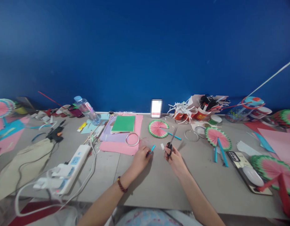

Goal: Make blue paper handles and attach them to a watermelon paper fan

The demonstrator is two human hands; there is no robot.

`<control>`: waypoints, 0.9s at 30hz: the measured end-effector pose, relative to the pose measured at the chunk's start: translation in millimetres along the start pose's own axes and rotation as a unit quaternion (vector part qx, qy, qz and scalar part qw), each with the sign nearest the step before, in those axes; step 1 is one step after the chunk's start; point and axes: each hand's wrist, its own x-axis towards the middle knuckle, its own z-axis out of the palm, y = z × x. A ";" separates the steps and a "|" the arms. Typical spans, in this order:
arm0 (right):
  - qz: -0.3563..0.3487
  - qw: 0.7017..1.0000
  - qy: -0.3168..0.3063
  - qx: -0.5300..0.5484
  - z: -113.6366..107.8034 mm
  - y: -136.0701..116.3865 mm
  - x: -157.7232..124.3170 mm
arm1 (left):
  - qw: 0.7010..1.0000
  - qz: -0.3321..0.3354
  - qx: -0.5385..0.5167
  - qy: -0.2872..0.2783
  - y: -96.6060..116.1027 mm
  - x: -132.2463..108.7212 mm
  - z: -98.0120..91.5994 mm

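Observation:
Pinched in my left hand [142,157] is a short blue strip [153,148], its end poking out past the fingers. My right hand [175,158] is closed around black-handled scissors [173,136], whose blades point up and away from me. A small white piece [162,146] sits at the fingertips of that same hand; whether it is gripped or only touched, I cannot tell. Just beyond both hands lies a round pleated watermelon paper fan [158,128] with a blue stick [175,136] reaching right from its middle.
Left stand a power strip [75,166], a glue gun [55,133], a water bottle [88,110] and green paper [123,123] on pink sheets. Right are more watermelon fans [217,138], a phone [243,175] under a white mouse [253,175], and cups [201,113] of paper strips.

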 end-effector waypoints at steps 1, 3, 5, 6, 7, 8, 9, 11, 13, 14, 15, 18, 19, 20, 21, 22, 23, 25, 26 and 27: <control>-0.002 1.000 0.001 0.000 -0.1 0.0 0.2 | 1.000 -0.011 -0.008 0.000 1.1 0.0 -2.2; -0.003 1.000 0.001 0.000 0.1 -0.5 0.3 | 1.000 -0.026 -0.018 0.004 2.9 -0.3 -5.8; -0.002 1.000 0.002 0.002 0.6 -1.4 0.1 | 0.999 -0.033 -0.038 0.012 3.1 -0.6 -7.6; -0.002 1.000 0.002 0.003 0.8 -1.9 0.0 | 0.997 -0.040 -0.060 0.018 2.5 -0.4 -7.7; -0.002 1.000 0.002 0.004 1.0 -2.4 -0.2 | 0.993 -0.054 -0.101 0.024 1.4 0.2 -7.6; -0.003 1.000 0.002 0.005 1.2 -2.9 -0.3 | 0.985 -0.073 -0.153 0.027 0.1 1.1 -7.3; -0.005 1.000 0.002 0.006 1.2 -3.3 -0.5 | 0.974 -0.092 -0.204 0.028 -1.0 2.4 -7.1; -0.007 1.000 -0.001 0.008 1.2 -4.0 -0.8 | 0.942 -0.131 -0.310 0.012 -2.2 6.1 -7.8; -0.009 1.000 -0.006 0.012 1.3 -4.9 -1.5 | 0.900 -0.176 -0.399 -0.015 -0.5 10.2 -10.4; -0.011 1.000 -0.008 0.014 1.6 -5.4 -1.9 | 0.877 -0.202 -0.436 -0.024 1.5 12.2 -12.1; -0.013 1.000 -0.008 0.017 1.9 -6.0 -2.3 | 0.852 -0.228 -0.470 -0.030 4.1 14.0 -13.7; -0.018 0.999 -0.011 0.026 3.4 -8.4 -3.6 | 0.807 -0.261 -0.528 -0.038 12.6 17.8 -15.3; -0.019 0.999 -0.012 0.029 4.0 -9.2 -4.0 | 0.799 -0.260 -0.540 -0.040 14.9 18.6 -14.4; -0.020 0.999 -0.014 0.032 4.5 -9.9 -4.2 | 0.794 -0.257 -0.550 -0.041 16.6 19.2 -12.9; -0.020 0.999 -0.014 0.035 4.9 -10.5 -4.3 | 0.790 -0.256 -0.556 -0.041 17.7 19.6 -11.1; -0.019 0.999 -0.012 0.038 5.3 -11.1 -4.4 | 0.789 -0.256 -0.558 -0.039 18.1 19.9 -9.2; -0.018 0.999 -0.011 0.041 5.6 -11.5 -4.4 | 0.789 -0.257 -0.556 -0.036 18.0 20.2 -7.3; -0.015 0.999 -0.012 0.045 5.9 -11.8 -4.7 | 0.792 -0.261 -0.550 -0.034 16.8 20.3 -4.6; -0.013 0.999 -0.016 0.045 6.0 -11.8 -5.1 | 0.795 -0.261 -0.546 -0.033 15.9 20.3 -3.6; -0.009 0.999 -0.023 0.043 6.1 -11.5 -5.8 | 0.798 -0.262 -0.542 -0.032 15.0 20.3 -2.8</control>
